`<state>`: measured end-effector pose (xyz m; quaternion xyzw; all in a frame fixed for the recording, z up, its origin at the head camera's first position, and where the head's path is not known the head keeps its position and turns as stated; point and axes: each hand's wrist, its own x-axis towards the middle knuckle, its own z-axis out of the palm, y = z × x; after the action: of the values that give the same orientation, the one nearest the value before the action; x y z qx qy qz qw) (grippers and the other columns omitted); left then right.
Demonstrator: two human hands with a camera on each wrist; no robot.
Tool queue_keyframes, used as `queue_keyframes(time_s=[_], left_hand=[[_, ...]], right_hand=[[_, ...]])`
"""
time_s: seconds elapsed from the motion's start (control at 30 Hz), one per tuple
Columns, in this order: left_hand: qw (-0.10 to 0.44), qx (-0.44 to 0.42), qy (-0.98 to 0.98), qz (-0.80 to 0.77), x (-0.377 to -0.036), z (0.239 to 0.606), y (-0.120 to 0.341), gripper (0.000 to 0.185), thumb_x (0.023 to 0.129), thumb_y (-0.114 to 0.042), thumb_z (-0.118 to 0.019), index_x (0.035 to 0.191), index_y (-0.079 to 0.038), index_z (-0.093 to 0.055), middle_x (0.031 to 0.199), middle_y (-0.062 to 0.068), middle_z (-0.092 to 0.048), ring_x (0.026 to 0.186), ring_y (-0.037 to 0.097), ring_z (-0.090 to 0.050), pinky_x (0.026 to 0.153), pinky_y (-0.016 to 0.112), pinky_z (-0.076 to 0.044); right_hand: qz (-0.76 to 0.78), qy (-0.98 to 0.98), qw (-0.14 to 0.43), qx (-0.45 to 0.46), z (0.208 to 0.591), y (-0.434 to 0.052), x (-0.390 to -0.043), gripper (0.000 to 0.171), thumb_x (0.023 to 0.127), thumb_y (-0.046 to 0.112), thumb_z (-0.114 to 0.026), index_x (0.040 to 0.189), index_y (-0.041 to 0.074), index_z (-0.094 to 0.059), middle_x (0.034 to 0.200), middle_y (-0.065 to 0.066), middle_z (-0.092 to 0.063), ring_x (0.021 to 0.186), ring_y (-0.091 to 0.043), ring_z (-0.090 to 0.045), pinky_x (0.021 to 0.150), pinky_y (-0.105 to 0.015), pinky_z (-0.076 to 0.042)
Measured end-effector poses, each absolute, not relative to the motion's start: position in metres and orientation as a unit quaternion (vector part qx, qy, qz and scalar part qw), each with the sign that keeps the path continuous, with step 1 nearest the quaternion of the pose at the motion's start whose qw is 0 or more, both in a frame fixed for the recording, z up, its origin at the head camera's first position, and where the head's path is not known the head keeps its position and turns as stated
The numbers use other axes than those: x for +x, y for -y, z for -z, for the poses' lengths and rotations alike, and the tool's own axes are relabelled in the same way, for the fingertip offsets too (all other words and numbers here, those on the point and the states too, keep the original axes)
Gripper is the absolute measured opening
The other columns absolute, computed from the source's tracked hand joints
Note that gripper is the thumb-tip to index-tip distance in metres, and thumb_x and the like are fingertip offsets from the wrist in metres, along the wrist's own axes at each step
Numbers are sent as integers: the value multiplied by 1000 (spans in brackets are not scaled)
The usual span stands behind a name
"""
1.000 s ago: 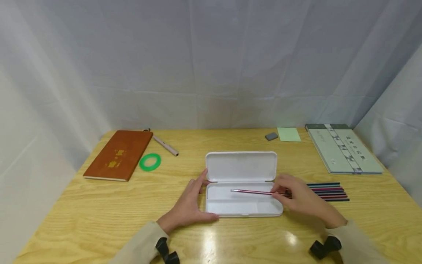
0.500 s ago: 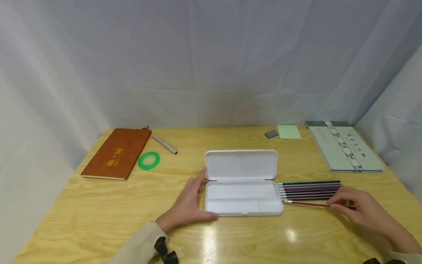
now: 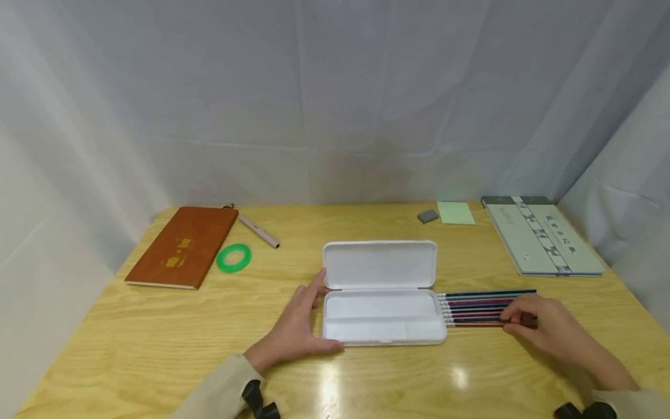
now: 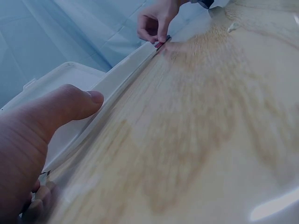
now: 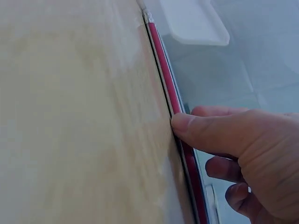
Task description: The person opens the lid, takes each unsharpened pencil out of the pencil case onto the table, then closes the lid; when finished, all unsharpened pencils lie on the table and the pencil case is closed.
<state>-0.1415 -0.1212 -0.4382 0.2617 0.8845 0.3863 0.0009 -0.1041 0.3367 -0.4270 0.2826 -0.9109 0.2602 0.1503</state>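
Note:
An open white pencil case (image 3: 366, 304) lies on the wooden table with its lid (image 3: 380, 265) tipped back. My left hand (image 3: 292, 330) holds the case's left end, thumb along the front edge and fingers toward the hinge side. Several dark, red and teal pencils (image 3: 473, 302) lie side by side right of the case, their eraser ends against it. At the near side of that row, my right hand (image 3: 552, 329) pinches a red pencil (image 5: 163, 65) between thumb and fingers. In the right wrist view the pencil lies along the table, with its silver eraser end far from the hand.
Left are a brown notebook (image 3: 183, 247), a pale pen (image 3: 259, 231) and a green tape ring (image 3: 222, 266). At the back sit a grey eraser (image 3: 428, 216) and green sticky notes (image 3: 456, 213). A pale green book (image 3: 541, 238) lies far right, and a white curtain (image 3: 340, 105) hangs behind.
My right hand carried the red pencil from over the case rightward to the table, then moved slightly left with it against the row. My left hand stayed on the case.

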Motion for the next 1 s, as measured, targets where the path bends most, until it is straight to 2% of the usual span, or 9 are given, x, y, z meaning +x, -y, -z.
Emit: queue_keyframes(time_s=[0.13, 0.23, 0.4, 0.47, 0.63, 0.7, 0.8, 0.9, 1.0], left_hand=[[1, 260, -886, -385, -141, 438, 122, 133, 55, -44, -90, 156, -19, -9, 134, -2, -54, 104, 14, -49, 91, 34, -47], [2, 257, -887, -384, -140, 438, 123, 133, 54, -43, -90, 156, -20, -9, 134, -2, -53, 103, 13, -49, 91, 34, -47], [10, 249, -886, -390, -141, 437, 121, 133, 54, -43, -91, 156, -15, -11, 134, -1, -53, 102, 13, -47, 90, 33, -46], [16, 245, -884, -397, -141, 436, 120, 133, 53, -43, -91, 155, -12, -12, 133, 0, -52, 101, 12, -47, 89, 32, -45], [20, 238, -879, -413, -142, 436, 116, 133, 51, -45, -91, 154, -10, -15, 132, 1, -52, 100, 12, -46, 87, 31, -45], [21, 238, -878, -414, -142, 436, 115, 132, 51, -45, -91, 154, -10, -16, 132, 2, -52, 101, 13, -46, 87, 31, -45], [26, 235, -880, -411, -141, 437, 117, 128, 52, -45, -91, 152, -10, -20, 129, 3, -51, 102, 13, -46, 88, 33, -46], [28, 231, -884, -406, -140, 437, 119, 123, 53, -46, -91, 150, -9, -25, 126, 4, -50, 103, 13, -47, 90, 34, -46], [17, 244, -885, -397, -140, 438, 121, 116, 53, -46, -90, 147, -9, -32, 121, 4, -50, 100, 12, -47, 88, 32, -46]], right_hand=[[-263, 916, 129, 273, 421, -320, -114, 29, 69, 4, -83, 87, 21, -67, 72, 22, -53, 61, 8, -44, 51, -14, -37], [-265, 918, 133, 262, 413, -302, -126, 25, 77, 10, -79, 98, 13, -67, 76, 16, -55, 62, 6, -44, 51, -17, -39], [-298, 917, 133, 227, 399, -268, -149, 45, 90, 13, -66, 131, 0, -52, 97, -5, -57, 65, 1, -43, 51, -20, -38], [-329, 912, 122, 213, 395, -256, -159, 46, 95, 13, -59, 137, -1, -47, 95, -7, -54, 65, -3, -41, 52, -21, -37], [-416, 882, 88, 203, 387, -240, -171, 34, 102, 14, -44, 132, -1, -52, 81, -9, -52, 63, -7, -43, 55, -24, -38], [-450, 865, 78, 207, 387, -240, -170, 30, 104, 12, -40, 124, -2, -57, 74, -11, -51, 59, -9, -42, 53, -25, -38], [-473, 849, 62, 229, 393, -242, -161, 27, 104, 8, -38, 108, 0, -63, 67, -6, -48, 54, -9, -41, 48, -25, -38], [-465, 847, 29, 256, 404, -243, -147, 20, 101, 6, -46, 99, 8, -66, 66, 4, -48, 54, -5, -40, 47, -23, -38], [-414, 859, 33, 300, 416, -241, -137, 14, 92, 8, -63, 104, 15, -67, 66, 11, -49, 55, 2, -38, 49, -18, -38]])
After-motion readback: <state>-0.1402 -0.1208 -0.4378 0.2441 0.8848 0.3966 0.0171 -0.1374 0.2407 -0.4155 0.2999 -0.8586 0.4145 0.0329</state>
